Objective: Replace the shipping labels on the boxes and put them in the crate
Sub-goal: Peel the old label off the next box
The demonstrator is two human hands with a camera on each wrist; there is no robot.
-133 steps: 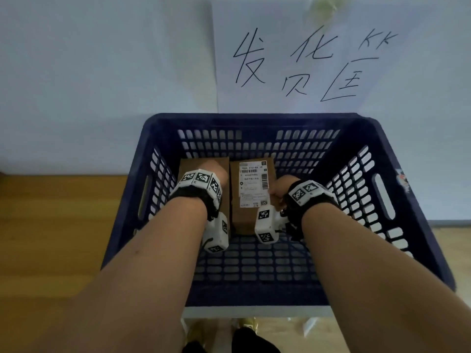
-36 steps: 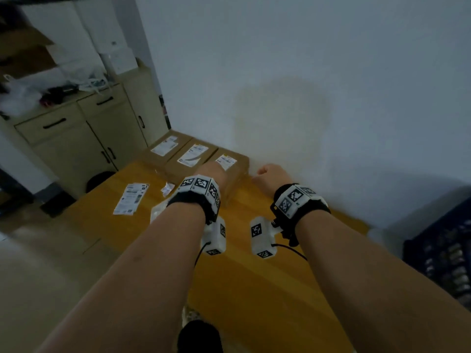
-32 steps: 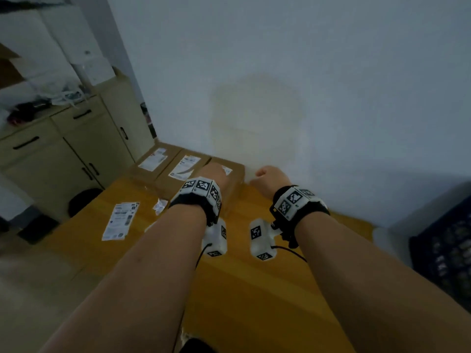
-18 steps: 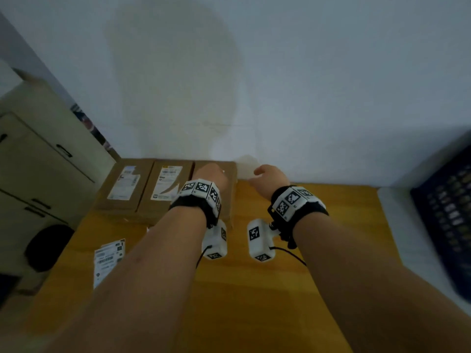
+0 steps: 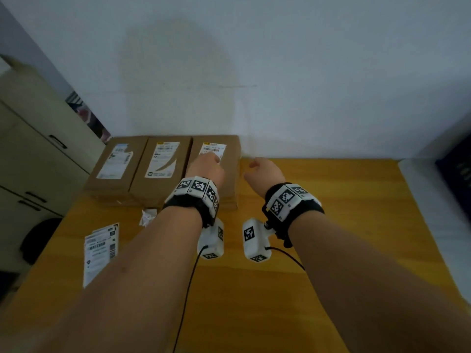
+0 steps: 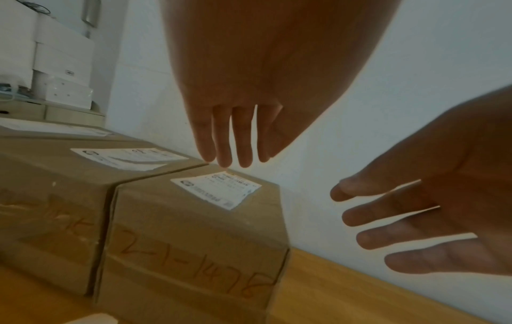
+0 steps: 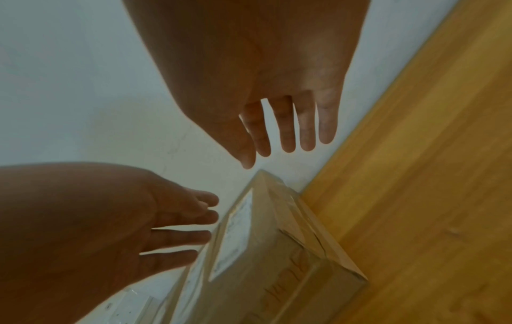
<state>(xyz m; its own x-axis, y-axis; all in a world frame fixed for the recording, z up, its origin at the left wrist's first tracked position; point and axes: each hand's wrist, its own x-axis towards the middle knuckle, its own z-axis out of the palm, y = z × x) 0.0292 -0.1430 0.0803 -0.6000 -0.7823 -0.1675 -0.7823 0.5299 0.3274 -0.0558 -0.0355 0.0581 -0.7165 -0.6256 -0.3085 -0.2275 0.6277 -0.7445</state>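
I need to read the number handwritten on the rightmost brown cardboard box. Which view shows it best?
The left wrist view: the rightmost brown cardboard box faces it, handwriting fully visible. The right wrist view shows part of it; the head view shows only the box's top.

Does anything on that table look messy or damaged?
Yes: a crumpled paper scrap lies in front of the boxes, and the left box's label and the middle box's label look partly torn away.

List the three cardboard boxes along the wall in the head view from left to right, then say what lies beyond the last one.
Left box → middle box → right box, with the left hand over its label → right hand above the bare wooden table → dark crate at the frame's edge.
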